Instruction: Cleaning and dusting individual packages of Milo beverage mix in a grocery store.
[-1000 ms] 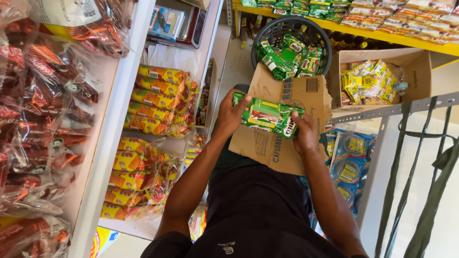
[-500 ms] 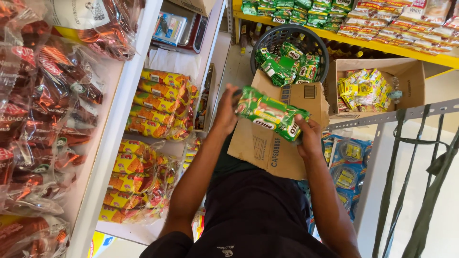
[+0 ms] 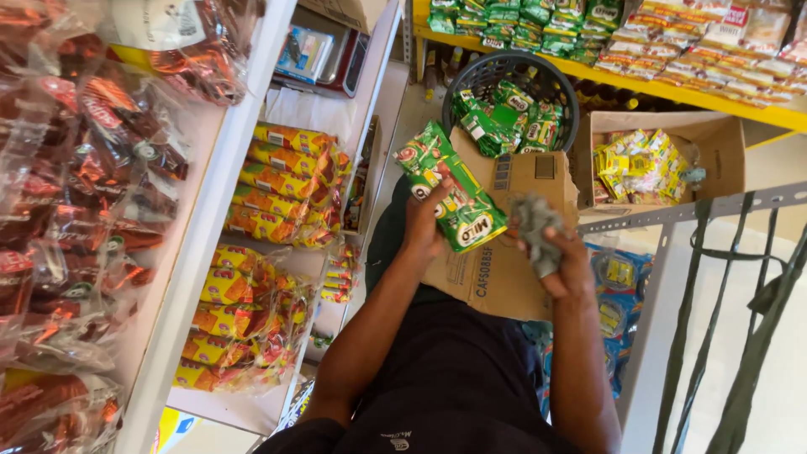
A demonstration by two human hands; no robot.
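— Looking down from the head view, what is each hand doing?

— The left hand (image 3: 423, 225) has its grip closed on a strip of green sachets (image 3: 451, 193), which slants from ten o'clock down to four o'clock over a flattened cardboard box (image 3: 504, 261) on the person's lap. The right hand (image 3: 561, 256), at three o'clock of the strip, is clenched around a crumpled grey cloth (image 3: 535, 220).

— And around them?

— At twelve o'clock a dark round basket (image 3: 504, 71) holds more green packs. At two o'clock an open carton (image 3: 714, 151) carries yellow sachets. At nine o'clock a white shelf (image 3: 210, 244) bears orange and yellow packets in clear bags (image 3: 277, 189).
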